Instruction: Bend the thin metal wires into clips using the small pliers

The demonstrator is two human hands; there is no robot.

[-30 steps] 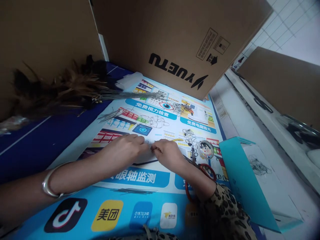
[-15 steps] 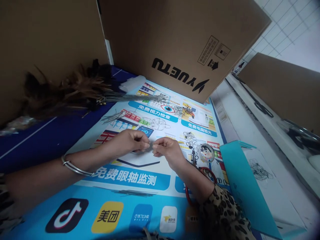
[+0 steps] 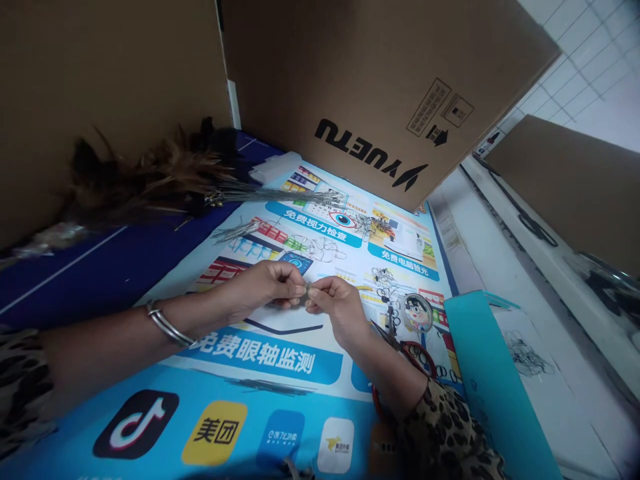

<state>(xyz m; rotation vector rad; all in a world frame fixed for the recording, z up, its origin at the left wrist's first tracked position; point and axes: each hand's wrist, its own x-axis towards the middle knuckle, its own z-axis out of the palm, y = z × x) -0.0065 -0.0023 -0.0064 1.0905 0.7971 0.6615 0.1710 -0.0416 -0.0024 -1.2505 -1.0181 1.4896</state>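
Observation:
My left hand (image 3: 265, 287) and my right hand (image 3: 335, 308) meet fingertip to fingertip just above a printed blue poster (image 3: 260, 413). Both are closed in a pinch on one small metal piece (image 3: 308, 289) held between them; it is too small to name. A silver bangle (image 3: 167, 325) circles my left wrist. My right arm wears a leopard-print sleeve (image 3: 445, 433). Beyond my hands lie loose thin wire loops (image 3: 325, 250) and a bundle of straight metal wires (image 3: 280, 195).
A feather duster (image 3: 145, 177) lies at the back left. Big cardboard boxes (image 3: 380, 87) stand behind the poster. Small metal rings (image 3: 385, 280), a round badge (image 3: 417, 312) and red-handled scissors (image 3: 417, 350) sit right of my hands. A teal folder (image 3: 490, 387) leans at the right.
Both hands have lifted off the poster and drawn together in a pinch. The view has shifted slightly to the left.

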